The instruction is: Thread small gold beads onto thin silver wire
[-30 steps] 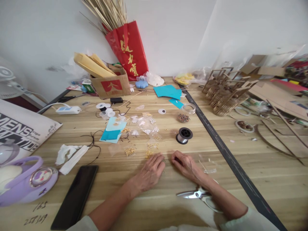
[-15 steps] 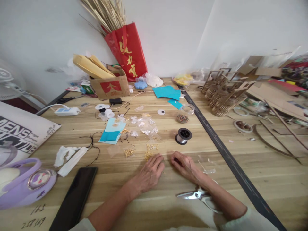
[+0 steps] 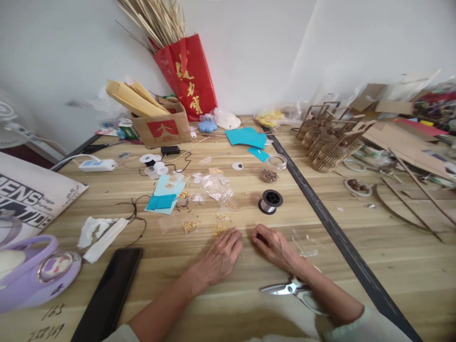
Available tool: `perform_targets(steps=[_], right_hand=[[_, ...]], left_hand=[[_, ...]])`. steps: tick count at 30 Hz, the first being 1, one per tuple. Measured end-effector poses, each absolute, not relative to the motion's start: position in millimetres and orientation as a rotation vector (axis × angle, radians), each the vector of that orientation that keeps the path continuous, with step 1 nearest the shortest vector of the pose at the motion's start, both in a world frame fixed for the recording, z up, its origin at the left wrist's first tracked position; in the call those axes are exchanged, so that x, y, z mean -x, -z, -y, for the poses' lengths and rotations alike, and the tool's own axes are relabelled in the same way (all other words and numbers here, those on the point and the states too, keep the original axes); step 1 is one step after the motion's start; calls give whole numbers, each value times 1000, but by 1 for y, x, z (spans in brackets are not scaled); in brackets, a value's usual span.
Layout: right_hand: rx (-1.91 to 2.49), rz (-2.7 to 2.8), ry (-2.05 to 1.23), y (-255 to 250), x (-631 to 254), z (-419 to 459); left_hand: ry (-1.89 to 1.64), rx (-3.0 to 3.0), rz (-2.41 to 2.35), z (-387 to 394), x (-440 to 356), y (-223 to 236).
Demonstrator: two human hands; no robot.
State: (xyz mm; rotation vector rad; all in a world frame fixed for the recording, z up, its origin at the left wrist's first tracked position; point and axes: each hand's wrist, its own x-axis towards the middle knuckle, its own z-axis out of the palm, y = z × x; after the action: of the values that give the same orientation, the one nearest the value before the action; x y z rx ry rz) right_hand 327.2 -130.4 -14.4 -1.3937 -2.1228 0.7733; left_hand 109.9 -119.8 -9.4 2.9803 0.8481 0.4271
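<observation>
My left hand (image 3: 223, 254) rests palm down on the table, fingers bent and close together, beside a small pile of gold beads (image 3: 218, 231). A short gap to the right, my right hand (image 3: 271, 244) lies on its side with its fingers curled in. Whatever either hand pinches is hidden or too small to make out. Beyond the right hand stands a black spool of clear wire (image 3: 270, 203). Scissors (image 3: 285, 289) lie partly under my right forearm, blades pointing left. More gold beads (image 3: 190, 226) and small bags of silver pieces (image 3: 215, 185) are spread ahead of my hands.
A black phone (image 3: 109, 292) and a purple handled object (image 3: 35, 275) are at the left. Blue cards (image 3: 245, 137), a cardboard box (image 3: 162, 129) and a red bag (image 3: 194, 80) sit at the back. Woven baskets (image 3: 324, 142) stand right of a dark strip (image 3: 331, 228).
The view has shifted very slightly, so things appear a little further left. Both hands keep nearly the same pose and place on the table.
</observation>
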Motion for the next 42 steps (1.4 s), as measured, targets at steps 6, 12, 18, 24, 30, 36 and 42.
perform_targets(steps=[6,12,18,24,30,36,42], right_hand=[[1383,2120,-763,16,-328,130],[1384,2122,-754,15,-327,130],[1406,2138,-732,13,-326,130],[1422,2131,-732,11,-325,131],[1381,2131,-748,13,-326,130],[1375,2120,-738,12,-325,130],[1398,2122,-742,12,-325,131]], left_hand=[[-426,-2967,-847,120,-111,7],[-403,-2981,-853,121,-111,7],[-429,-2971,-842,120,-111,7],[-387,-3033,-863,120,-111,8],[-383,-3034,-856,121,-111,8],[-405,-3026,-865,121,-111,10],[-410,-3011,-873,120,-110,10]])
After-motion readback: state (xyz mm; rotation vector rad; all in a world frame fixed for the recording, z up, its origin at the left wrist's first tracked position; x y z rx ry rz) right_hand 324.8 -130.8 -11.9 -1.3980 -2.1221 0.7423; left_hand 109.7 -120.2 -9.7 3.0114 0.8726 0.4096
